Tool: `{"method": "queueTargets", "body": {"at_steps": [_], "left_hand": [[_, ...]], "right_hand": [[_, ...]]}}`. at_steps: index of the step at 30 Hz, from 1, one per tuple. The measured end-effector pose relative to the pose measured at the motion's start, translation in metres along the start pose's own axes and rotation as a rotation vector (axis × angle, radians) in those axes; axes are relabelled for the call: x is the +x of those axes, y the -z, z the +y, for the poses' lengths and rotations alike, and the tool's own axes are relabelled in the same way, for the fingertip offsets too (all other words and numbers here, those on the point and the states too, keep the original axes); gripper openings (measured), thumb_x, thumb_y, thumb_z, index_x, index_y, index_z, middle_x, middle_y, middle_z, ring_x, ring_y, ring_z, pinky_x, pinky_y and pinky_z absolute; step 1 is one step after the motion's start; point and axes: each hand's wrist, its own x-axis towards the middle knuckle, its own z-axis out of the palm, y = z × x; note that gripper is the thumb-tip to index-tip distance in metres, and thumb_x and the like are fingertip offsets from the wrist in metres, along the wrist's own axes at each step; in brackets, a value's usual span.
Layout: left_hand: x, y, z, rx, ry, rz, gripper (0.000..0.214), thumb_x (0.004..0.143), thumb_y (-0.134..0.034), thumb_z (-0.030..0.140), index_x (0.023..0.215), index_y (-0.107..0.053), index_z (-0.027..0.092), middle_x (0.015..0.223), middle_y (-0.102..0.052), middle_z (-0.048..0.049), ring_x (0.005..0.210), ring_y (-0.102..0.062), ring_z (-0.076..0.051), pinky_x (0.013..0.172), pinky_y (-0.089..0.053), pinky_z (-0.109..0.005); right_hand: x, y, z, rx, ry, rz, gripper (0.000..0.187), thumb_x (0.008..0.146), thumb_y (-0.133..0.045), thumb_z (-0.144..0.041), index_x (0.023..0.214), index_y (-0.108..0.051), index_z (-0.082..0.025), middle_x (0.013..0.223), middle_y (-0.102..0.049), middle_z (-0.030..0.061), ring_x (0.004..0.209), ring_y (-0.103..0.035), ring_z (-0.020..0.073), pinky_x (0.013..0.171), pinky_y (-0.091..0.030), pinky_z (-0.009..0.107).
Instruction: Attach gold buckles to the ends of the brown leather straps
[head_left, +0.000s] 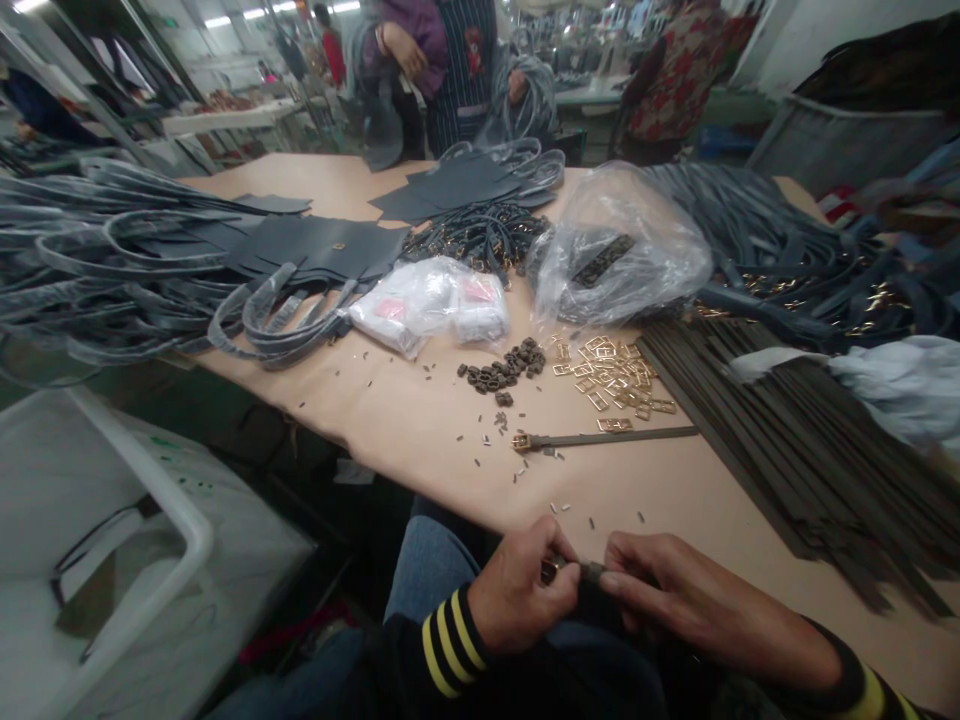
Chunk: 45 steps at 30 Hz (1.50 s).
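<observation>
Tan paper-covered worktable (pixel 420 470) stretches ahead, with grey bag handles (pixel 150 260) at 10 o'clock, small dark loops (pixel 501 368) at 12, and brass buckles (pixel 613 380) near 1. At 6 o'clock, the left hand (pixel 521 585) pinches a small metal buckle (pixel 553 570) between thumb and fingers. Just beside it, the right hand (pixel 697 600) closes on a narrow dark strap (pixel 594 572), feeding its end toward the buckle. Stacked dark straps (pixel 795 460) lie at 3 o'clock.

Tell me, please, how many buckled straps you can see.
2: one strap on the paper-covered table; another strap held between the left hand and right hand. More may hide in the heaps.
</observation>
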Motion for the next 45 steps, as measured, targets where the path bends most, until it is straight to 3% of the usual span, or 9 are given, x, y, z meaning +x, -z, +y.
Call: {"method": "queueTargets", "body": {"at_steps": [4, 9, 15, 20, 26, 32, 40, 45], "left_hand": [[-0.001, 0.000, -0.004, 0.099, -0.040, -0.030, 0.003, 0.069, -0.044, 0.018, 0.070, -0.044, 0.015, 0.053, -0.041, 0.0035, 0.047, -0.036, -0.007, 0.047, -0.028, -0.019], [0.002, 0.001, -0.010, 0.227, -0.121, -0.044, 0.004, 0.068, -0.044, 0.016, 0.072, -0.045, 0.015, 0.055, -0.041, 0.0034, 0.049, -0.036, -0.007, 0.049, -0.026, -0.020], [0.009, 0.004, -0.008, 0.097, -0.086, -0.107, 0.007, 0.070, -0.043, 0.018, 0.076, -0.042, 0.015, 0.055, -0.040, 0.0043, 0.047, -0.034, -0.006, 0.045, -0.026, -0.018], [0.009, 0.005, -0.006, 0.074, -0.161, -0.131, 0.008, 0.075, -0.040, 0.023, 0.077, -0.041, 0.015, 0.059, -0.039, 0.0033, 0.051, -0.033, -0.007, 0.049, -0.027, -0.019], [0.012, 0.007, -0.009, 0.229, -0.175, -0.130, 0.013, 0.079, -0.033, 0.026, 0.077, -0.040, 0.015, 0.059, -0.039, 0.0022, 0.053, -0.034, -0.009, 0.052, -0.028, -0.022], [0.014, 0.006, -0.013, 0.419, -0.177, -0.151, 0.015, 0.079, -0.028, 0.027, 0.077, -0.038, 0.016, 0.061, -0.047, -0.0019, 0.053, -0.041, -0.013, 0.052, -0.028, -0.025], [0.014, 0.001, -0.016, 0.569, -0.217, -0.146, 0.024, 0.082, -0.020, 0.028, 0.081, -0.041, 0.015, 0.063, -0.054, -0.0063, 0.054, -0.048, -0.016, 0.052, -0.029, -0.027], [0.014, -0.001, -0.018, 0.578, -0.190, -0.170, 0.030, 0.083, -0.019, 0.030, 0.084, -0.044, 0.013, 0.062, -0.053, -0.0062, 0.053, -0.047, -0.016, 0.051, -0.028, -0.028]], "right_hand": [[0.002, -0.006, 0.001, 0.010, 0.028, -0.019, 0.025, 0.083, -0.035, -0.035, 0.073, -0.046, -0.016, 0.068, -0.058, 0.0029, 0.056, -0.048, 0.0109, 0.052, -0.035, 0.022], [0.004, -0.013, 0.004, -0.014, 0.060, 0.068, 0.022, 0.083, -0.034, -0.033, 0.072, -0.044, -0.015, 0.067, -0.050, 0.0010, 0.064, -0.046, 0.0124, 0.060, -0.034, 0.025], [0.008, -0.014, 0.007, 0.065, 0.063, 0.135, 0.027, 0.079, -0.035, -0.040, 0.069, -0.040, -0.015, 0.061, -0.038, -0.0019, 0.059, -0.037, 0.0108, 0.054, -0.028, 0.024], [0.012, -0.012, 0.013, 0.175, 0.127, 0.129, 0.035, 0.076, -0.042, -0.048, 0.064, -0.038, -0.015, 0.057, -0.031, -0.0040, 0.055, -0.028, 0.0084, 0.050, -0.023, 0.022], [0.008, -0.005, 0.005, 0.236, 0.067, -0.036, 0.021, 0.079, -0.039, -0.034, 0.076, -0.042, -0.014, 0.064, -0.051, 0.0006, 0.051, -0.041, 0.0083, 0.049, -0.029, 0.021], [0.013, -0.010, 0.007, 0.216, 0.072, 0.122, 0.015, 0.070, -0.044, -0.028, 0.066, -0.039, -0.015, 0.056, -0.033, -0.0045, 0.052, -0.030, 0.0072, 0.048, -0.023, 0.021], [0.017, -0.022, 0.017, 0.326, 0.111, 0.150, 0.024, 0.069, -0.046, -0.037, 0.064, -0.036, -0.016, 0.054, -0.029, -0.0057, 0.052, -0.026, 0.0074, 0.048, -0.021, 0.022], [0.020, -0.025, 0.014, 0.206, 0.079, 0.209, 0.020, 0.069, -0.043, -0.033, 0.061, -0.036, -0.016, 0.057, -0.032, -0.0037, 0.056, -0.030, 0.0089, 0.051, -0.024, 0.023]]}}
